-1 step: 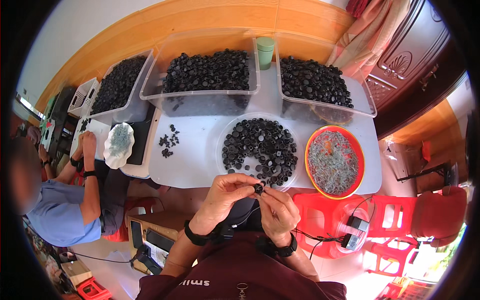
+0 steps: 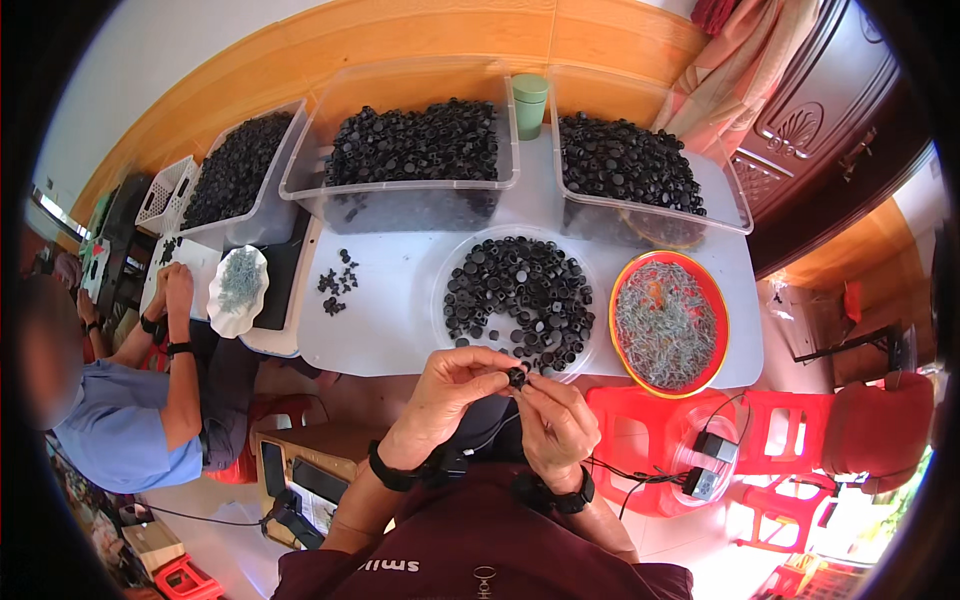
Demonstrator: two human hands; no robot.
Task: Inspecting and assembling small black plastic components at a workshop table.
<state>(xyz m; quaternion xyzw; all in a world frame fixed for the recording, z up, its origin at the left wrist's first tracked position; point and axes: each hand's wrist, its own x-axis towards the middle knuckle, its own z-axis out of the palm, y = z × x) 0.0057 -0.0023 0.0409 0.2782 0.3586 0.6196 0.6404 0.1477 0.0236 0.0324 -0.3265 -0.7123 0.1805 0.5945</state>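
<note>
evidently the small black part [image 2: 516, 378] is up between both hands, by the near edge of the round clear tray [image 2: 503, 324] of similar pieces. the left hand [image 2: 440, 395] pinches it, thumb and fingertips closed; the right hand [image 2: 562, 425] has its fingertips bunched against the other side, though i can't tell whether they grip anything. it looks light, stiff and smooth, likely hard plastic, sturdy but apt to slip, so best held by its sides.

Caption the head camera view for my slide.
Left hand and right hand hold a small black part near a round tray of black pieces and a red basin of grey bits.
</note>
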